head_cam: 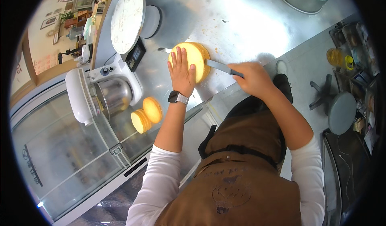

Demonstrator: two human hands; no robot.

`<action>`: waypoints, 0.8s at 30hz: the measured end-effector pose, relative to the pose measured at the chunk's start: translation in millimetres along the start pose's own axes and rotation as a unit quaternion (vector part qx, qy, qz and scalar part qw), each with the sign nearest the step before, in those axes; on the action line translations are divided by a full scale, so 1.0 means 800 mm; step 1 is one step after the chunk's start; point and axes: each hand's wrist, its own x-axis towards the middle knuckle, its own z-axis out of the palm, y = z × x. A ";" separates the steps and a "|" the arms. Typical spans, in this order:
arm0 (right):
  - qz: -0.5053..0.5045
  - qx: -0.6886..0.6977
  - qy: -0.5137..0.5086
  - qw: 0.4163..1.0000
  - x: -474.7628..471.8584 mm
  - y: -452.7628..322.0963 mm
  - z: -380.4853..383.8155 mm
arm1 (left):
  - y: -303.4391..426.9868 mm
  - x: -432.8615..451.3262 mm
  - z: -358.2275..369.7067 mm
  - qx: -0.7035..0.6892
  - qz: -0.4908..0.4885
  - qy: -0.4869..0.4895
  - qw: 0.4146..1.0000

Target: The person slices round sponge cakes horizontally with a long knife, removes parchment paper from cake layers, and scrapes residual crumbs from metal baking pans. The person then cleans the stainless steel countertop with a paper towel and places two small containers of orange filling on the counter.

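A round yellow sponge cake [197, 51] sits on the steel worktop [229, 42]. My left hand [182, 73] lies flat on its top, fingers spread. In my right hand [251, 78] is the grey handle of a long cake knife [218, 65]. The blade runs sideways into the cake, and its tip shows past the far side; the middle of the blade is hidden inside. Left of my left forearm are a stack of smaller sponge rounds [140, 121] and another round [152, 109] leaning by it.
A stand mixer [79, 95] with a steel bowl [116, 93] stands at the left. Beyond it are a cake turntable [127, 21] and a digital scale [135, 54]. A round cake tin [301, 3] is at the far right, and a stool [341, 113] is on the floor.
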 end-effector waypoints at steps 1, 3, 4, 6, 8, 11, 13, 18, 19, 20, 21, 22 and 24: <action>0.004 0.005 -0.020 1.000 0.012 0.001 0.008 | 0.000 0.000 0.000 0.003 0.001 0.001 1.000; 0.004 0.018 -0.036 0.999 0.017 0.004 0.016 | 0.000 0.000 -0.001 0.009 0.000 0.001 1.000; 0.001 0.028 -0.032 0.999 0.010 0.004 0.015 | 0.000 0.001 -0.002 0.011 0.002 0.000 1.000; -0.013 0.029 -0.017 0.999 -0.015 0.005 0.005 | -0.002 0.001 -0.002 0.012 0.001 -0.006 1.000; -0.002 -0.001 -0.015 1.000 -0.054 0.005 -0.013 | -0.003 0.001 -0.002 0.017 0.001 -0.007 1.000; 0.063 -0.017 -0.053 0.996 -0.101 0.002 -0.034 | -0.003 0.001 -0.001 0.016 -0.002 -0.007 1.000; 0.034 -0.017 -0.028 0.999 -0.106 0.003 -0.032 | -0.002 0.000 0.000 0.012 -0.002 -0.003 1.000; -0.019 -0.013 -0.019 1.000 -0.045 0.007 0.021 | -0.002 0.001 0.001 0.023 0.003 -0.004 1.000; -0.032 -0.023 -0.028 0.999 -0.030 0.006 0.034 | -0.002 0.001 0.001 0.024 0.004 -0.004 1.000; -0.074 -0.020 -0.008 0.997 -0.022 0.005 0.042 | -0.003 0.002 0.001 0.024 0.005 -0.005 1.000; -0.051 -0.020 -0.024 0.998 -0.017 0.005 0.046 | -0.003 0.002 0.001 0.022 0.004 -0.007 1.000; -0.057 -0.007 -0.011 0.998 -0.018 0.004 0.046 | -0.004 0.003 0.001 0.024 0.005 -0.005 1.000; -0.054 0.005 -0.007 0.998 -0.032 0.002 0.036 | -0.005 0.004 0.001 0.026 0.004 -0.006 1.000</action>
